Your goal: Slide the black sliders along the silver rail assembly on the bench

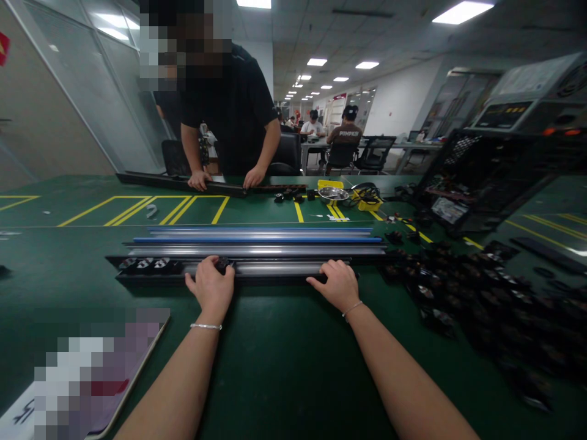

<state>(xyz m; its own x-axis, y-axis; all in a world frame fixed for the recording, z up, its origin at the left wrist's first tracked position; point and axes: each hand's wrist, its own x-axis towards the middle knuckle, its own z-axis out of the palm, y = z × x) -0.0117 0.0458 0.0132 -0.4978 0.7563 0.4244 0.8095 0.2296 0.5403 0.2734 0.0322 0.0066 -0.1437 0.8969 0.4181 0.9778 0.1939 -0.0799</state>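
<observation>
A long black rail point(151, 276) lies across the green table in front of me, with a silver strip point(275, 267) along its middle and several small black clips point(144, 264) set in its left end. My left hand point(211, 288) is closed, its fingers pinching a small black clip point(223, 264) on the rail. My right hand point(337, 284) rests on the rail's front edge further right, fingers curled over it. Behind the rail lie more long rails point(261, 239), silver and blue.
A heap of loose black clips point(463, 287) spreads at the right. A black crate point(486, 177) stands at the back right. Across the table a person in black presses both hands on another black rail point(178, 181). A metal bowl point(333, 194) sits beyond. A tablet point(98, 373) lies near left.
</observation>
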